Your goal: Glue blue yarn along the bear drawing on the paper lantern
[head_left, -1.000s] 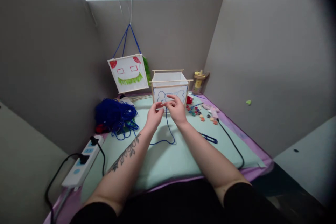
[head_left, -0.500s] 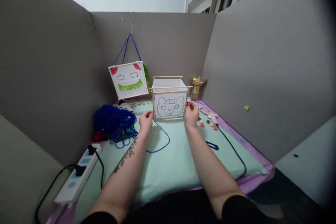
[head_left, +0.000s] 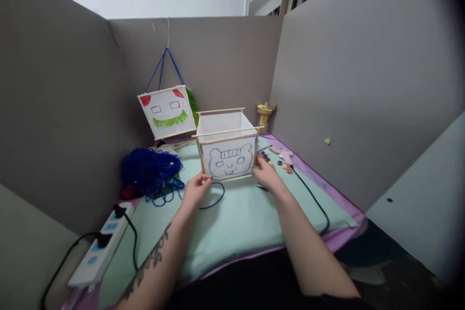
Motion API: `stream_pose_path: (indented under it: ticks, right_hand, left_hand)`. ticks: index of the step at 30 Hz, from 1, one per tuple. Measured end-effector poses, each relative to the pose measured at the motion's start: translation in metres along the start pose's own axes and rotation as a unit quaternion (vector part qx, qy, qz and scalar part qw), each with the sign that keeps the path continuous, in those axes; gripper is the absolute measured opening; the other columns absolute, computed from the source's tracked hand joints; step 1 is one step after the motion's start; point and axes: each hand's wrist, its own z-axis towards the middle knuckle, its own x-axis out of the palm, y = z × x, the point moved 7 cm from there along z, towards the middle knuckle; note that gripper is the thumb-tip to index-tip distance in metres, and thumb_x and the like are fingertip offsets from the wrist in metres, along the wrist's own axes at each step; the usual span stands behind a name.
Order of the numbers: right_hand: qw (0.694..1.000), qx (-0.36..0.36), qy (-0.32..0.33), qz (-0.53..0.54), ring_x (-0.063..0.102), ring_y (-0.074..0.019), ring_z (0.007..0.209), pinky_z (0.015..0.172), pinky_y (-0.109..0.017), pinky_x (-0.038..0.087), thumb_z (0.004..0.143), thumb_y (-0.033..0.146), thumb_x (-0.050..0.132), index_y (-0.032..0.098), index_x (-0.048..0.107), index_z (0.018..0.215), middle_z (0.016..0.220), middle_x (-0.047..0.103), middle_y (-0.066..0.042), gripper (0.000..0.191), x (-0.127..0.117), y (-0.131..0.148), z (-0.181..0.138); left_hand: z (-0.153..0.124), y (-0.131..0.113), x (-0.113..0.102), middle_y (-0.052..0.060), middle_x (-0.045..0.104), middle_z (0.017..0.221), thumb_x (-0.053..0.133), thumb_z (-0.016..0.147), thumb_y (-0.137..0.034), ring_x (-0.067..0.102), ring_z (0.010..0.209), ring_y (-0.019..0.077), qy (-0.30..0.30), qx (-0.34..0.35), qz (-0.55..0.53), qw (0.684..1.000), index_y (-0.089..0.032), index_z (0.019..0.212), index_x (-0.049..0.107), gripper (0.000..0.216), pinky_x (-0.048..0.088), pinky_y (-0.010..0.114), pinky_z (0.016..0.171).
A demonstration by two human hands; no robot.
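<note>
I read this as a craft booth: grey partition walls (head_left: 348, 58), yarn heap (head_left: 148, 172) centre-left, hanging paper lantern (head_left: 167, 111).

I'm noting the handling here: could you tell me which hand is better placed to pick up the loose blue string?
Probably the left hand: it rests at the paper box's near left corner, right beside the blue string. The right hand is across the box.

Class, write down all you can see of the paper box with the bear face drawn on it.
The paper box is an open-topped cube of thin white paper on a frame of slim wooden sticks whose ends jut past the corners. A bear face in blue line fills its front panel. It stands upright on the pale green mat. The left hand touches its lower left corner, the right hand its lower right. A blue cord curls from the left corner.
</note>
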Motion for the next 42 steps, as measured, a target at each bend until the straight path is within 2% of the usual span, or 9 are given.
stream_pose_path:
  ticks: [2, 5, 6, 8, 10, 14, 18, 24, 42]
  right_hand:
    - [1.000, 0.005, -0.007, -0.018, 0.059, -0.0285, 0.105, 0.091, -0.045, 0.047, 0.062, 0.017, 0.063, 0.024, 0.064, 0.114, 0.109, 0.067, -0.008, 0.052, -0.006, 0.015, -0.020]
    - [0.987, -0.045, -0.148, -0.052, 0.052, -0.0291, 0.114, 0.098, -0.046, 0.042, 0.069, 0.019, 0.059, 0.020, 0.065, 0.110, 0.116, 0.061, -0.013, 0.041, -0.014, 0.062, -0.048]
    - [0.985, -0.072, -0.151, -0.047, 0.054, -0.0274, 0.109, 0.095, -0.045, 0.044, 0.073, 0.021, 0.056, 0.020, 0.066, 0.104, 0.111, 0.061, -0.013, 0.033, -0.006, 0.081, -0.056]
    - [0.993, -0.106, -0.053, -0.008, 0.058, -0.0233, 0.095, 0.085, -0.038, 0.048, 0.078, 0.025, 0.056, 0.021, 0.068, 0.089, 0.098, 0.064, -0.010, 0.017, 0.026, 0.110, -0.068]
    - [0.995, -0.078, 0.032, 0.058, 0.060, -0.0200, 0.083, 0.072, -0.032, 0.051, 0.078, 0.030, 0.060, 0.021, 0.068, 0.084, 0.091, 0.066, -0.007, 0.014, 0.055, 0.122, -0.078]
    - [0.983, 0.010, 0.056, 0.177, 0.061, -0.0177, 0.078, 0.072, -0.031, 0.051, 0.077, 0.036, 0.062, 0.019, 0.065, 0.084, 0.083, 0.067, -0.005, 0.019, 0.077, 0.109, -0.085]
    - [0.985, -0.010, 0.032, 0.168, 0.060, -0.0173, 0.077, 0.067, -0.028, 0.049, 0.077, 0.035, 0.061, 0.019, 0.064, 0.080, 0.081, 0.064, -0.004, 0.017, 0.072, 0.092, -0.086]
    - [0.992, -0.028, 0.013, 0.121, 0.058, -0.0172, 0.075, 0.064, -0.028, 0.048, 0.079, 0.035, 0.058, 0.019, 0.065, 0.079, 0.080, 0.063, -0.004, 0.017, 0.069, 0.081, -0.088]
    - [0.991, -0.059, 0.048, 0.112, 0.059, -0.0170, 0.077, 0.067, -0.028, 0.047, 0.083, 0.028, 0.054, 0.019, 0.065, 0.083, 0.084, 0.064, -0.004, 0.014, 0.075, 0.084, -0.089]
  left_hand:
    - [-0.019, -0.005, -0.005, 0.011, 0.071, 0.098, 0.069, 0.065, -0.035, 0.060, 0.105, 0.0256, -0.036, 0.020, 0.014, 0.999, -0.017, 0.069, 0.065, 0.019, 0.044, 0.036, 0.089]
    - [-0.040, -0.025, -0.011, 0.010, 0.068, 0.107, 0.064, 0.073, -0.036, 0.057, 0.111, 0.0243, -0.139, 0.067, 0.039, 0.987, -0.019, 0.077, 0.066, 0.018, 0.044, 0.035, 0.092]
    - [-0.045, -0.033, -0.009, 0.009, 0.068, 0.103, 0.064, 0.074, -0.037, 0.059, 0.106, 0.0229, -0.158, 0.080, 0.036, 0.984, -0.019, 0.080, 0.066, 0.019, 0.045, 0.034, 0.089]
    - [-0.049, -0.044, 0.004, 0.006, 0.068, 0.089, 0.064, 0.074, -0.037, 0.062, 0.090, 0.0193, -0.134, 0.081, -0.008, 0.988, -0.018, 0.084, 0.066, 0.022, 0.048, 0.031, 0.081]
    - [-0.051, -0.050, 0.019, 0.004, 0.067, 0.081, 0.066, 0.072, -0.037, 0.061, 0.079, 0.0163, -0.086, 0.061, -0.077, 0.991, -0.017, 0.085, 0.065, 0.024, 0.048, 0.029, 0.076]
    - [-0.046, -0.049, 0.023, 0.002, 0.065, 0.075, 0.069, 0.068, -0.039, 0.058, 0.070, 0.0137, -0.064, 0.029, -0.117, 0.991, -0.015, 0.081, 0.065, 0.028, 0.047, 0.026, 0.070]
    - [-0.031, -0.057, 0.008, 0.002, 0.066, 0.070, 0.066, 0.072, -0.039, 0.056, 0.066, 0.0140, -0.105, 0.066, 0.041, 0.991, -0.016, 0.078, 0.068, 0.025, 0.044, 0.026, 0.067]
    - [-0.016, -0.070, -0.001, 0.001, 0.066, 0.066, 0.061, 0.076, -0.036, 0.058, 0.065, 0.0154, -0.165, 0.133, 0.220, 0.952, -0.019, 0.072, 0.069, 0.019, 0.042, 0.026, 0.067]
    - [-0.013, -0.060, 0.008, -0.002, 0.061, 0.063, 0.057, 0.078, -0.036, 0.055, 0.062, 0.0141, -0.213, 0.077, 0.214, 0.950, -0.020, 0.067, 0.058, 0.019, 0.039, 0.025, 0.062]
